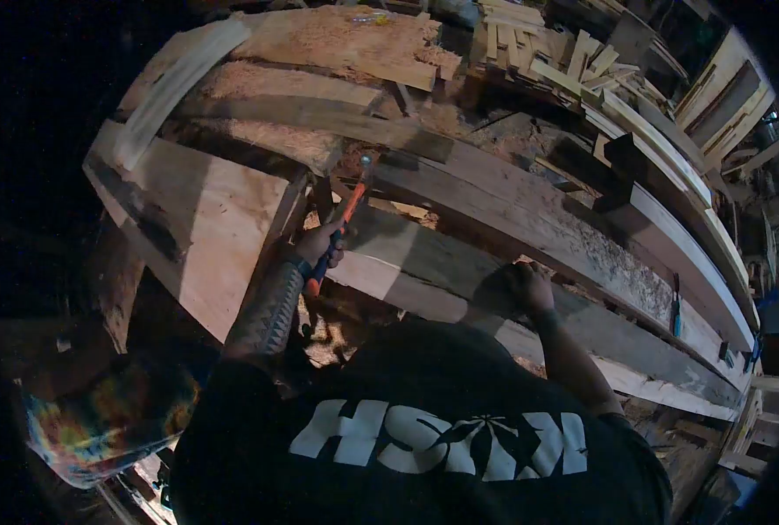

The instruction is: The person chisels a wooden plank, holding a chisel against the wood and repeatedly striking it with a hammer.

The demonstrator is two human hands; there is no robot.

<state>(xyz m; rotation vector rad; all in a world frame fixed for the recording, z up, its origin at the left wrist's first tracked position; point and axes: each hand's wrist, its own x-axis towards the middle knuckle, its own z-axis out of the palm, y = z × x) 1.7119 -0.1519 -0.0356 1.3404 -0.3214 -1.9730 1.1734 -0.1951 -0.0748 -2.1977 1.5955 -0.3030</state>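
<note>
My left hand (pixel 326 247) is wrapped around the orange and dark handle of a hammer (pixel 352 206). Its small metal head points up and away, above the gap between the timbers. On my left wrist there is a dark band. Farther right, my right hand (pixel 529 285) rests at the edge of a long wooden beam (pixel 442 262), fingers curled in. Whatever those fingers hold, if anything, is hidden in shadow. Between my hands the beam runs lengthwise, part lit and part shaded.
A wide thick plank (pixel 219 223) lies at the left, with sawdust-covered boards (pixel 337 44) behind it. Stacked wood offcuts (pixel 529 35) stand at the back. Heavy squared timbers (pixel 669 245) line the right, near a blue-handled tool (pixel 676 313). A colourful cloth (pixel 109 416) is at lower left.
</note>
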